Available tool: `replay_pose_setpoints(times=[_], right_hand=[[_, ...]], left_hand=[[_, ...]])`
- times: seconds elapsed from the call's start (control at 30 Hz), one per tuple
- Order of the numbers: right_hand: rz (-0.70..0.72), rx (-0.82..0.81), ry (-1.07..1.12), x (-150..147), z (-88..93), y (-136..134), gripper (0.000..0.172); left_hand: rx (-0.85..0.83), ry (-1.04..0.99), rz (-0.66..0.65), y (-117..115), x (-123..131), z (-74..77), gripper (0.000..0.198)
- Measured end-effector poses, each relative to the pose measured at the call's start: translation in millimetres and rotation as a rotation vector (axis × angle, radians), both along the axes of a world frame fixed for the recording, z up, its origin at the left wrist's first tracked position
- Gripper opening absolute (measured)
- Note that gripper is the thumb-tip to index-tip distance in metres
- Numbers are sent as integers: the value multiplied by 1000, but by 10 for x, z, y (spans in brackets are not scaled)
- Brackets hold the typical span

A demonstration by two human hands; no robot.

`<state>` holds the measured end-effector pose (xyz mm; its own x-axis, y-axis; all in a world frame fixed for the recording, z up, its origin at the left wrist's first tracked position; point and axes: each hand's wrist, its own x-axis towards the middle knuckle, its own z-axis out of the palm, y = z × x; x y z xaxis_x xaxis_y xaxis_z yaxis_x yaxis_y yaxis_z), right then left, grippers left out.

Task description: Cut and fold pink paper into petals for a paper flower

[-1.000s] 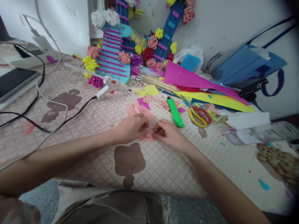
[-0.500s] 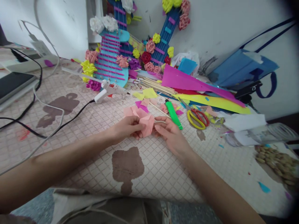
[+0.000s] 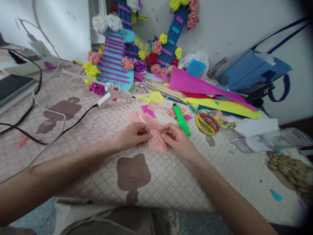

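A small pink paper piece (image 3: 156,141) hangs between my two hands just above the checked tablecloth (image 3: 171,179). My left hand (image 3: 133,135) pinches its left edge with closed fingers. My right hand (image 3: 177,138) pinches its right edge, fingers curled. More pink paper scraps (image 3: 141,117) lie just behind my hands.
A white glue gun (image 3: 114,94) with a black cord lies at the back left. A green marker (image 3: 182,119), yellow-red scissors (image 3: 206,122) and wooden sticks (image 3: 163,89) sit behind my hands. Blue craft boards with paper flowers (image 3: 117,62) lean on the wall. Coloured sheets (image 3: 207,89) spread right.
The pink paper was lifted off the cloth, turned, and is now pinched at both edges. My right hand went from open fingers to a closed pinch.
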<state>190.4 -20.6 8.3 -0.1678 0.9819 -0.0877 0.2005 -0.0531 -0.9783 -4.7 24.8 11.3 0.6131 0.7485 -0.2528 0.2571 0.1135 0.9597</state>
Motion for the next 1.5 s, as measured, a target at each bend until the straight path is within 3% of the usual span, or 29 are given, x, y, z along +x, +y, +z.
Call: replay_pose_setpoints(times=[0.2, 0.47, 0.53, 0.63, 0.77, 0.9, 1.0, 1.1, 1.2, 1.27, 1.4, 1.5], right_hand=[[-2, -26, 37, 36, -11, -5, 16], [72, 80, -74, 64, -88, 3, 14], [13, 177, -156, 56, -68, -16, 11], [-93, 509, -372, 31, -11, -79, 6], [28, 860, -622, -31, 8, -174, 12], [67, 931, -844, -75, -61, -201, 2], [87, 917, -865, -53, -93, -195, 10], [121, 861, -783, -2, -87, -193, 12], [154, 789, -686, 34, -82, -197, 13], [174, 747, -647, 42, -96, -199, 12], [219, 661, -606, 41, -135, -210, 9], [224, 577, -590, 40, -138, -227, 12]], left_hand=[[-62, 1, 32, 8, 5, 12, 15], [26, -5, -17, 30, -21, 1, 10], [11, 23, -8, 29, -19, 4, 10], [-80, -1, 55, 33, -21, 5, 11], [-268, -95, 177, 39, -19, 0, 13], [-374, -156, 206, 34, -5, 1, 10], [-346, -122, 157, 31, -26, -13, 13], [-96, -38, 83, 1, -86, -51, 23], [483, 127, 154, -81, -147, -78, 37], [788, 206, 102, -147, -164, -77, 25], [1014, 232, -74, -225, -139, -75, 4], [1028, 253, -138, -222, -121, -110, 9]])
